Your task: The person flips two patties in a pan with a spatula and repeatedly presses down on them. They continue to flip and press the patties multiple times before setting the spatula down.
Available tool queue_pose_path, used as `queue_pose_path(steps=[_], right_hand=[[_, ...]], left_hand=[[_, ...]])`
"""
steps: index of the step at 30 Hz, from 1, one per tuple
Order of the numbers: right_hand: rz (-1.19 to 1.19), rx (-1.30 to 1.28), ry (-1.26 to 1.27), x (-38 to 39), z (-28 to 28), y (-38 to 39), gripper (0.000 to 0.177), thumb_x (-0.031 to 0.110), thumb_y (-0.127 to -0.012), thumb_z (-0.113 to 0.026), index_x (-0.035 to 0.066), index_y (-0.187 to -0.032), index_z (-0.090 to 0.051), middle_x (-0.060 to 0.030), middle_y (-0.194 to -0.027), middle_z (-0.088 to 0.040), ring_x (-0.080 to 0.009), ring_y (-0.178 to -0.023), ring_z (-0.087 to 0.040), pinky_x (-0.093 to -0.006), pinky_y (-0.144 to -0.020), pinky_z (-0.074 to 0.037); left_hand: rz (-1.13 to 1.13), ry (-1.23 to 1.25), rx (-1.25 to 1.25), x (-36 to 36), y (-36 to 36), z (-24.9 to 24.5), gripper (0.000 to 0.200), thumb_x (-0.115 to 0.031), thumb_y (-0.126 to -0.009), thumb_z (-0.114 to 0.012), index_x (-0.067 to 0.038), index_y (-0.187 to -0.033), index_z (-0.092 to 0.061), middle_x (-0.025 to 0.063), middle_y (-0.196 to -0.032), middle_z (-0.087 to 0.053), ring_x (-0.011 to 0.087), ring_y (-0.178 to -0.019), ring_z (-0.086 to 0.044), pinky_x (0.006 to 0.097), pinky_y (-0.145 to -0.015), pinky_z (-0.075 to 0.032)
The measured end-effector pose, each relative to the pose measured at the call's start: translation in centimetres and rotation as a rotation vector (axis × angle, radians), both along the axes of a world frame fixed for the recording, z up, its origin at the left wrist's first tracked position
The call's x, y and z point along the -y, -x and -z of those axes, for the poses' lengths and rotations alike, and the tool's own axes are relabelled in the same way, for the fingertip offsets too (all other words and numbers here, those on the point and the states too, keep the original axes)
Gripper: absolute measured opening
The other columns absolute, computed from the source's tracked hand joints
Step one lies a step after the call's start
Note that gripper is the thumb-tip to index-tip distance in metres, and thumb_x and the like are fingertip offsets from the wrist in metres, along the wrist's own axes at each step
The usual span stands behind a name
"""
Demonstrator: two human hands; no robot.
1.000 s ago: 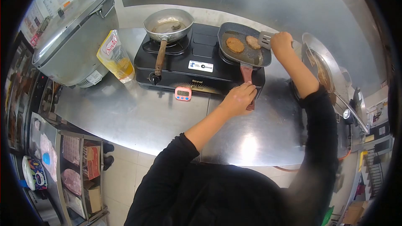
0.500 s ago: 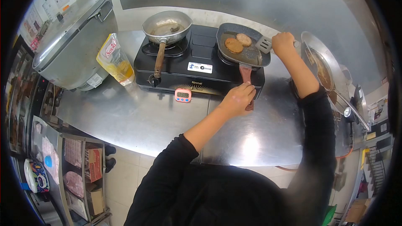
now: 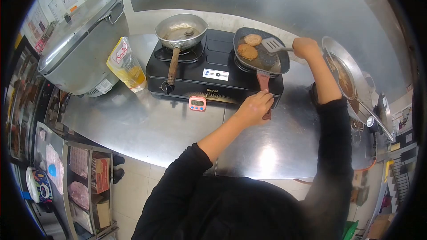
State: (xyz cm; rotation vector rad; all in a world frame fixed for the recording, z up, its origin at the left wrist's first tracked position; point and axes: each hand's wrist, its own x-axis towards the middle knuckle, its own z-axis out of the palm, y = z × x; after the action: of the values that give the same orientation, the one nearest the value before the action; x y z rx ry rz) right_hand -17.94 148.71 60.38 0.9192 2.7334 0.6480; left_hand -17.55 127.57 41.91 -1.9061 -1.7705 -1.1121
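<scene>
Two browned patties lie at the left of a dark square pan: the lower one (image 3: pixel 247 52) and a paler one (image 3: pixel 252 40) above it. The pan (image 3: pixel 279 64) sits on the right burner of a black two-burner stove (image 3: pixel 218 53). My left hand (image 3: pixel 255 108) is closed round the pan's reddish-brown handle (image 3: pixel 263 82). Closed round the grey slotted spatula (image 3: pixel 272 44), my right hand (image 3: pixel 306 48) is right of the pan. The spatula's blade is over the pan, close to the paler patty's right side.
A metal saucepan (image 3: pixel 181 42) is on the left burner. Left of the stove stand an oil pouch (image 3: pixel 126 64) and a large lidded metal cooker (image 3: pixel 84 58). A pink timer (image 3: pixel 197 103) is before the stove. At the right is a wide pan (image 3: pixel 328 44) with brown contents.
My right hand has moved the spatula a little left and up, nearer the paler patty, which now lies further left and higher in the pan. My left hand keeps its hold.
</scene>
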Motion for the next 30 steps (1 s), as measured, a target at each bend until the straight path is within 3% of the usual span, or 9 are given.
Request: queue_pose_path(steps=[5, 8, 17, 30], right_hand=[[-0.072, 0.002, -0.079, 3.1, -2.4, 1.5, 0.022, 0.009, -0.075, -0.057, 0.008, -0.092, -0.069, -0.0143, -0.097, -0.066, -0.0289, -0.090, -0.065, -0.0391, -0.072, -0.052], [-0.224, -0.078, -0.135, 3.4, -1.8, 2.7, 0.016, 0.011, -0.075, -0.056, 0.005, -0.082, -0.069, -0.0153, -0.085, -0.067, -0.0297, -0.079, -0.066, -0.0392, -0.068, -0.053], [-0.231, -0.134, -0.299, 4.7, 0.7, 6.8, 0.015, 0.014, -0.076, -0.059, 0.015, -0.085, -0.072, -0.0046, -0.087, -0.069, -0.0209, -0.083, -0.067, -0.0329, -0.062, -0.053], [-0.412, -0.439, -0.375, 4.9, 4.3, 5.9, 0.010, 0.011, -0.073, -0.057, 0.008, -0.070, -0.067, -0.0093, -0.077, -0.063, -0.0235, -0.070, -0.066, -0.0337, -0.057, -0.052]], left_hand=[[0.005, -0.008, -0.007, 0.2, 0.1, -0.3, 0.054, -0.019, -0.053, -0.075, 0.002, -0.101, -0.059, 0.0124, -0.109, -0.057, 0.0294, -0.110, -0.052, 0.0356, -0.091, -0.045], [0.003, -0.017, -0.014, 0.2, 0.1, -0.3, 0.054, -0.019, -0.053, -0.075, 0.002, -0.100, -0.059, 0.0127, -0.109, -0.057, 0.0293, -0.110, -0.052, 0.0356, -0.091, -0.045], [-0.010, -0.034, -0.038, 0.1, 0.0, -0.1, 0.054, -0.022, -0.051, -0.075, 0.002, -0.096, -0.058, 0.0131, -0.104, -0.056, 0.0304, -0.108, -0.052, 0.0358, -0.092, -0.045], [-0.001, 0.009, -0.020, 0.2, 0.1, -0.1, 0.056, -0.019, -0.052, -0.075, 0.002, -0.101, -0.058, 0.0126, -0.109, -0.056, 0.0301, -0.110, -0.051, 0.0360, -0.090, -0.046]])
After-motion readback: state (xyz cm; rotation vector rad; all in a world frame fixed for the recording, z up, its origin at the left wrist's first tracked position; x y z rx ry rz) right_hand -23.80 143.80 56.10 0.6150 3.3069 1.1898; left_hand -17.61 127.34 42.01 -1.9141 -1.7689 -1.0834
